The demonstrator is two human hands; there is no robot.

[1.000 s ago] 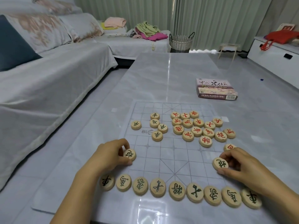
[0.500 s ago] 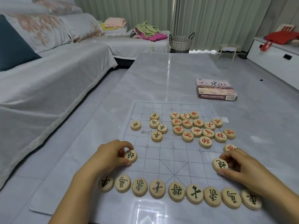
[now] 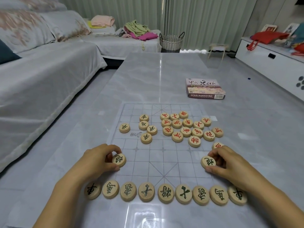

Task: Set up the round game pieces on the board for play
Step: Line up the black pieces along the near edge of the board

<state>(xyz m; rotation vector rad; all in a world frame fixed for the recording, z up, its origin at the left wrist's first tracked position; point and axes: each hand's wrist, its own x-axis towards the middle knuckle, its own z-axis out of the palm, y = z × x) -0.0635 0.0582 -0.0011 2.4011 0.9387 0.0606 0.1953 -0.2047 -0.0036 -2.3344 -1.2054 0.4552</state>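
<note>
Both grips pinch one pc each: L grip (image 3: 100,159) curls thumb & fingers round a black-marked disc (image 3: 118,160) by the board (image 3: 162,162) left edge; R grip (image 3: 228,163) pinches the twin disc (image 3: 208,162) by its right edge. A row of nine black pcs (image 3: 165,193) lines the near edge. Five loose black pcs (image 3: 145,127) & the red pcs (image 3: 189,127) sit on the far half. The game box (image 3: 204,88) lies beyond on the desk (image 3: 148,79), nearer its right edge.

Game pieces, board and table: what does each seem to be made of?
Game pieces: probably pale wood with a matte finish, given the light tan faces; characters are marked in black or red. Board: looks like a thin clear plastic sheet, since the table's veining shows through its printed grid. Table: grey marble-look slab, polished, with bright reflections; stone or laminate cannot be told.
</note>
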